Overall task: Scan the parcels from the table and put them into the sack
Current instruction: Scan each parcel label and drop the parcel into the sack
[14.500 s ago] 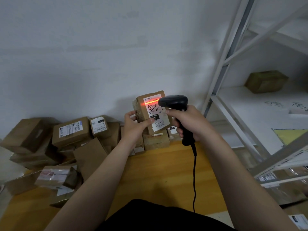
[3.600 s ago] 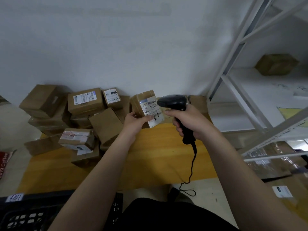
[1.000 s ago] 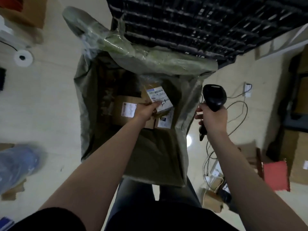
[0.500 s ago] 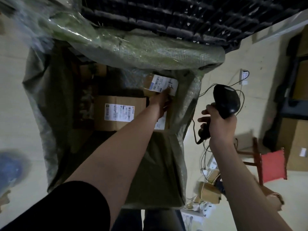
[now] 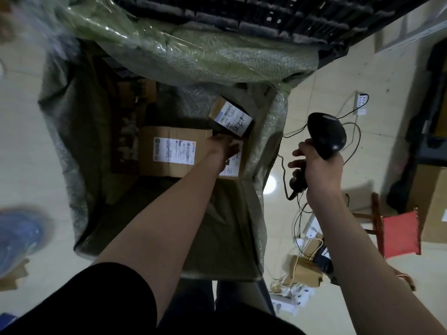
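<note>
- The small parcel [image 5: 231, 118] lies inside the sack [image 5: 208, 59], in its far right corner. It is tipped on a slant with its white label facing up at me. Its long axis runs diagonally from the sack's far wall toward the right wall.
- The sack also holds a large carton [image 5: 174, 151], lying flat in the middle with its label up, and a third box [image 5: 233, 165] against the right wall, partly under my left hand.
- My left hand [image 5: 223, 147] is deep in the sack with the arm stretched down. Its fingers are loose and hold nothing, just short of the small parcel.
- My right hand [image 5: 316, 169] is outside the sack's right wall, wrapped round the handle of the scanner [image 5: 326, 135]. The scanner's head is raised and its cable hangs below.
</note>
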